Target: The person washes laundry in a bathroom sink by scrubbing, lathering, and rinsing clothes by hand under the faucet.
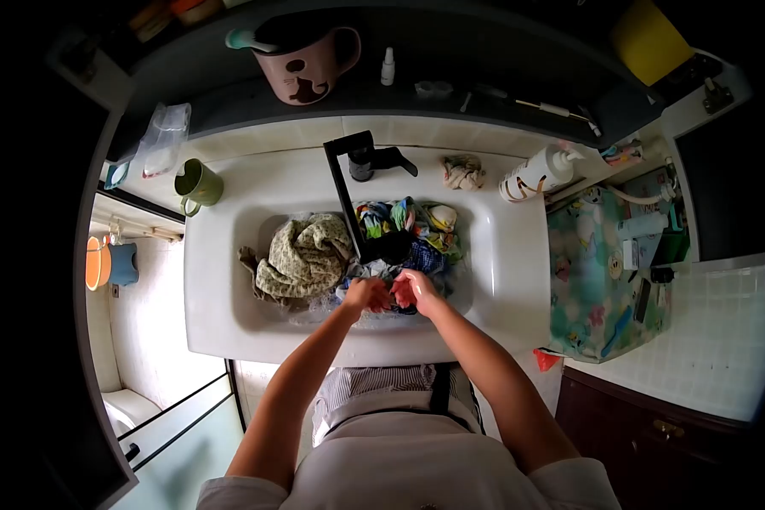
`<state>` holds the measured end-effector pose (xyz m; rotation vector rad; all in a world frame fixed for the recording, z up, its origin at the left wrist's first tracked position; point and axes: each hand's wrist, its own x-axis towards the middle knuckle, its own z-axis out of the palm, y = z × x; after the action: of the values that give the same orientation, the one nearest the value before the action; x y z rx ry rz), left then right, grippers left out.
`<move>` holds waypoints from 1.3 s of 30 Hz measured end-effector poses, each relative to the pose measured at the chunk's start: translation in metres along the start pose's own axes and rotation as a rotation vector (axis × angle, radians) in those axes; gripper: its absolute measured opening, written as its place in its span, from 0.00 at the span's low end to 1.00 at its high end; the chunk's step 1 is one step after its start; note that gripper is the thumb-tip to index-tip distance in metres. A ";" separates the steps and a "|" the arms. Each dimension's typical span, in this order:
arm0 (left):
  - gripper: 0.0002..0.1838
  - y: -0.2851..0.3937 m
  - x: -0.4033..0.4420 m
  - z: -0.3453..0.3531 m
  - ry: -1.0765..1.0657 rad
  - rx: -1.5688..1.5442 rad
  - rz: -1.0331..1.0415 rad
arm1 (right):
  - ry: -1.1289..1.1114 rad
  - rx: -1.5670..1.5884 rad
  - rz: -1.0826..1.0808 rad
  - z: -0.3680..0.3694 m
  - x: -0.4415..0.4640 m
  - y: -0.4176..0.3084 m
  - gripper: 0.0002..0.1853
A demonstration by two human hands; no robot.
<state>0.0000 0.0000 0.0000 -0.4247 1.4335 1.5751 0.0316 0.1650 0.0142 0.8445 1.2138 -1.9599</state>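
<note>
Both my hands are over the wet clothes in the white sink (pixel 506 255), close together near its front side. My left hand (pixel 369 294) has its fingers loosely bent and apart, with no item visible in it. Palm turned inward, my right hand (pixel 412 290) is cupped with its fingers apart, also without a visible item. Grey cloth (pixel 374 270) lies just beyond the hands, and dark blue cloth (pixel 425 257) is beside it. A patterned beige-green garment (pixel 306 259) is heaped at the left. Multicoloured clothes (pixel 399 218) fill the far right part, behind the black faucet (pixel 345 195).
On the sink's back ledge are a green mug (pixel 199 187), a crumpled beige cloth (pixel 462 172) and a white pump bottle (pixel 538 172). A dark shelf (pixel 357 106) above holds a pink pitcher (pixel 302 68). A patterned cover (pixel 586 280) with small items is at the right.
</note>
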 end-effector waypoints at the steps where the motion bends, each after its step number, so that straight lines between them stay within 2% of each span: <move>1: 0.18 0.006 0.001 0.002 -0.040 -0.031 -0.005 | 0.000 -0.027 -0.037 -0.007 -0.004 -0.006 0.17; 2: 0.18 0.013 0.006 0.005 -0.082 -0.061 -0.008 | 0.000 -0.054 -0.078 -0.015 -0.006 -0.015 0.17; 3: 0.17 -0.011 -0.044 -0.016 -0.060 0.008 -0.072 | -0.060 -0.121 -0.036 0.015 -0.031 0.022 0.17; 5: 0.17 0.001 -0.040 -0.021 -0.108 0.129 -0.036 | -0.116 -0.371 -0.094 0.014 -0.036 0.004 0.17; 6: 0.19 0.008 -0.033 -0.018 -0.144 0.206 -0.011 | -0.097 -0.481 -0.033 0.017 -0.037 -0.006 0.17; 9: 0.18 0.024 -0.024 -0.008 -0.207 0.361 -0.017 | -0.058 -0.746 -0.022 0.025 -0.025 -0.010 0.16; 11: 0.17 0.016 -0.013 -0.007 -0.137 0.382 -0.039 | 0.051 -0.787 -0.029 0.028 -0.020 -0.004 0.16; 15: 0.17 0.007 -0.005 -0.007 0.022 0.380 0.042 | 0.068 -0.893 -0.194 0.018 -0.004 0.015 0.18; 17: 0.17 -0.008 0.009 -0.019 0.000 0.294 0.082 | 0.053 -0.890 -0.162 0.015 0.004 0.021 0.19; 18: 0.19 -0.010 0.018 -0.023 -0.076 0.303 0.050 | 0.057 -0.873 -0.160 0.011 0.010 0.020 0.19; 21: 0.22 -0.017 0.035 -0.035 -0.156 0.479 -0.089 | 0.035 -0.851 -0.146 0.009 0.021 0.027 0.19; 22: 0.24 -0.020 0.037 -0.035 -0.158 0.474 -0.064 | 0.022 -0.866 -0.145 0.008 0.021 0.025 0.19; 27: 0.17 -0.006 0.019 -0.028 -0.061 0.364 -0.032 | -0.017 -0.857 -0.051 0.011 0.012 0.017 0.21; 31: 0.18 0.001 -0.007 -0.026 -0.111 0.362 -0.040 | -0.021 -0.541 -0.017 0.025 -0.013 0.013 0.28; 32: 0.20 -0.002 -0.013 -0.030 -0.116 0.460 0.078 | 0.000 -0.478 0.020 0.031 -0.021 0.009 0.30; 34: 0.16 -0.007 -0.034 -0.031 0.145 0.752 0.301 | 0.039 -0.397 0.135 0.042 -0.033 -0.001 0.38; 35: 0.14 -0.005 -0.044 -0.028 0.298 0.918 0.398 | 0.083 -0.373 0.121 0.043 -0.026 0.000 0.38; 37: 0.12 0.003 -0.048 -0.024 0.354 1.010 0.528 | 0.161 -0.330 0.098 0.043 -0.009 0.002 0.38; 39: 0.12 0.022 -0.054 -0.018 0.389 1.049 0.605 | 0.239 -0.345 -0.107 0.042 0.009 0.014 0.35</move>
<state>0.0039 -0.0356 0.0491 0.3904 2.6039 0.9370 0.0306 0.1196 0.0153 0.8622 1.7098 -1.6920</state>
